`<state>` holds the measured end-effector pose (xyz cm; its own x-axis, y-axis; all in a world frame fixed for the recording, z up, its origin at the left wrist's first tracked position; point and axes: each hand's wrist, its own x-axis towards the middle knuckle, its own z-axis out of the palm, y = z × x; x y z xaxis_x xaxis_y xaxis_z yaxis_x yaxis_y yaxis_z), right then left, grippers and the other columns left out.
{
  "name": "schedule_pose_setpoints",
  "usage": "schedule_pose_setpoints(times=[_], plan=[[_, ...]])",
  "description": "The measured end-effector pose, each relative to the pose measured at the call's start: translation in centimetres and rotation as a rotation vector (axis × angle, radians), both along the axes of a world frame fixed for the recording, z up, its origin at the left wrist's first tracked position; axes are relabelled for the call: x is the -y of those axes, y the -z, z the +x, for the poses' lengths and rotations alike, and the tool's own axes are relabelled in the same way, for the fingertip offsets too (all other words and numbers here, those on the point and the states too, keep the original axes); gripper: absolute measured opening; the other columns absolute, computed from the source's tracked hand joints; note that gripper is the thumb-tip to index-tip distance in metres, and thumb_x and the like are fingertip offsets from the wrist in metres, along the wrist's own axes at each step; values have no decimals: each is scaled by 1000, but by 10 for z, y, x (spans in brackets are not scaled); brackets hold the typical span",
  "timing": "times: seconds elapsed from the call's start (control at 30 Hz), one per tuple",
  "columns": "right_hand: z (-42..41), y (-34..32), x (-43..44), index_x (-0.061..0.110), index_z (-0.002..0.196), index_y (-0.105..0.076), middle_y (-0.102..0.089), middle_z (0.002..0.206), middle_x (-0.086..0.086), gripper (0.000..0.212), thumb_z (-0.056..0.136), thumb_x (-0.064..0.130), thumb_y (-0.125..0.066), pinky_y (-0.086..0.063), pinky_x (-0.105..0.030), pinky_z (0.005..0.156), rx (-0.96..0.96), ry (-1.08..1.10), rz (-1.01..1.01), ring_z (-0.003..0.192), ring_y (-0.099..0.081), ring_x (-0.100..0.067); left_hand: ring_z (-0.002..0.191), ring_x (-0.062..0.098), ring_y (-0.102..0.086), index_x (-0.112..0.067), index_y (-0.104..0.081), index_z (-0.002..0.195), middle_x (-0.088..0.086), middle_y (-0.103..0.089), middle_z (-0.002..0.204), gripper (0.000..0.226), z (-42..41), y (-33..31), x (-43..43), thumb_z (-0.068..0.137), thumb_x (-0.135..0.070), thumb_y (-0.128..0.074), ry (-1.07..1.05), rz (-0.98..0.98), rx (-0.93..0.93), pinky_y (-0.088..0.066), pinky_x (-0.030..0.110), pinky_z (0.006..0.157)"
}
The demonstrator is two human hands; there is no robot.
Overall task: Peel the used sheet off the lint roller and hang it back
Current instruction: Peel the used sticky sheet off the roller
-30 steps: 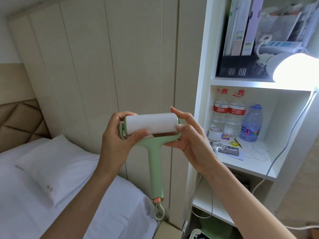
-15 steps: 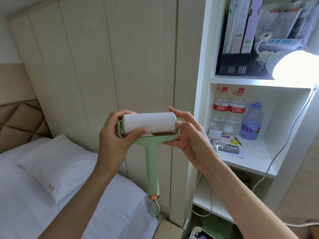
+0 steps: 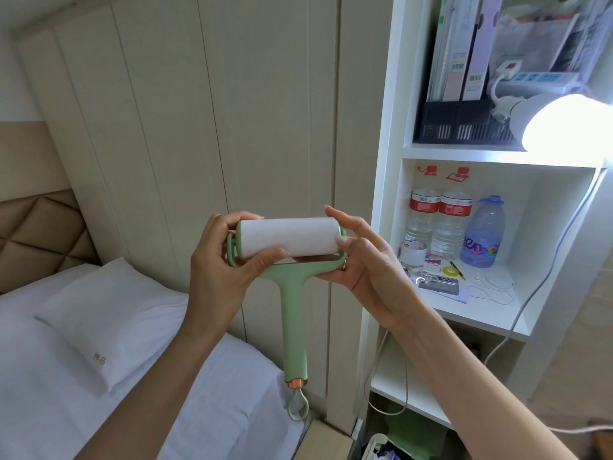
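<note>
A green lint roller (image 3: 293, 313) is held up in front of the panelled wall, its white sheet roll (image 3: 288, 240) lying sideways and its long handle hanging down to a loop at the bottom. My left hand (image 3: 220, 270) grips the roll's left end, thumb pressed on the front of the sheet. My right hand (image 3: 365, 263) holds the right end of the frame from below, with its thumb tip on the roll's right edge and the fingers spread behind it.
A white shelf unit (image 3: 464, 154) stands at the right with water bottles (image 3: 438, 224), tape and small items, a lit lamp (image 3: 564, 124) and a trailing cable. A bed with a white pillow (image 3: 99, 313) lies at the lower left.
The roller and both hands have shifted slightly left and up. The grips look the same and no sheet has come away.
</note>
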<state>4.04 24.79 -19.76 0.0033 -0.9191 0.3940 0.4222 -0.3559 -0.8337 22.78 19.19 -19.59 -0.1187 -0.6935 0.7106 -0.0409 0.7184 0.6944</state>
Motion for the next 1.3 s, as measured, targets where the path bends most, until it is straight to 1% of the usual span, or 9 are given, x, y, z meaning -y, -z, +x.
schedule_pose_setpoints(times=[0.4, 0.57, 0.7, 0.8, 0.9, 1.0, 1.07, 1.17, 1.3], plan=[[-6, 1, -1, 19, 123, -59, -65, 114, -13, 58, 67, 15, -72, -57, -43, 82, -1, -125, -15, 97, -66, -34, 96, 12, -58, -31, -56, 99, 1, -59, 105, 56, -2, 1, 2, 58, -67, -70, 13, -2, 6, -55, 28, 69], [-1, -3, -1, 19, 109, -65, -60, 112, -12, 29, 81, 17, -57, -59, -40, 74, 6, -9, 30, 95, -66, -27, 95, 9, -57, -35, -55, 98, 0, -59, 105, 53, -3, 0, -1, 58, -67, -70, -11, -40, 19, -53, 26, 71], [-1, -1, 1, 18, 114, -63, -57, 114, -15, 37, 81, 8, -52, -58, -43, 78, -5, -13, 24, 95, -66, -30, 97, 13, -58, -35, -55, 97, 4, -59, 106, 51, -2, -1, -2, 58, -64, -71, -22, -39, 26, -55, 29, 70], [-1, 0, -1, 22, 128, -55, -65, 108, -11, 49, 82, 6, -52, -55, -47, 87, -88, -39, -22, 97, -66, -31, 90, 7, -59, -32, -56, 95, -9, -61, 100, 45, -2, 0, -2, 59, -52, -73, -23, 28, -22, -55, 27, 66], [5, 5, -4, 32, 130, -50, -69, 107, -5, 56, 80, 13, -65, -55, -46, 90, -259, 175, -102, 99, -66, -25, 78, 0, -61, -30, -57, 91, -23, -62, 85, 41, -4, 0, -2, 58, -50, -72, 7, 108, -96, -52, 18, 53], [10, 10, -3, 35, 118, -55, -65, 118, -2, 50, 75, 19, -74, -58, -41, 77, -326, 520, -262, 93, -65, -24, 70, 2, -62, -29, -56, 88, -14, -61, 82, 41, -4, -1, -2, 56, -50, -71, 14, 142, -129, -52, 20, 46], [9, 10, -2, 34, 105, -59, -62, 114, -5, 37, 76, 14, -73, -55, -26, 66, -391, 662, -352, 87, -64, -13, 68, 4, -61, -29, -56, 87, -7, -59, 83, 40, -2, -1, -2, 56, -51, -71, 20, 157, -136, -52, 21, 44], [7, 10, -1, 31, 90, -63, -60, 104, -7, 25, 78, 11, -71, -50, -17, 61, -455, 738, -400, 78, -63, -6, 68, 5, -61, -30, -57, 86, -5, -59, 83, 39, -2, -1, -3, 55, -49, -72, 33, 162, -124, -52, 22, 43], [6, 12, 1, 32, 90, -65, -62, 96, -5, 20, 78, 17, -71, -50, -18, 60, -468, 767, -402, 72, -65, -15, 69, 5, -63, -30, -58, 87, -5, -60, 85, 41, -5, 1, -4, 54, -49, -72, 40, 167, -118, -51, 20, 43]])
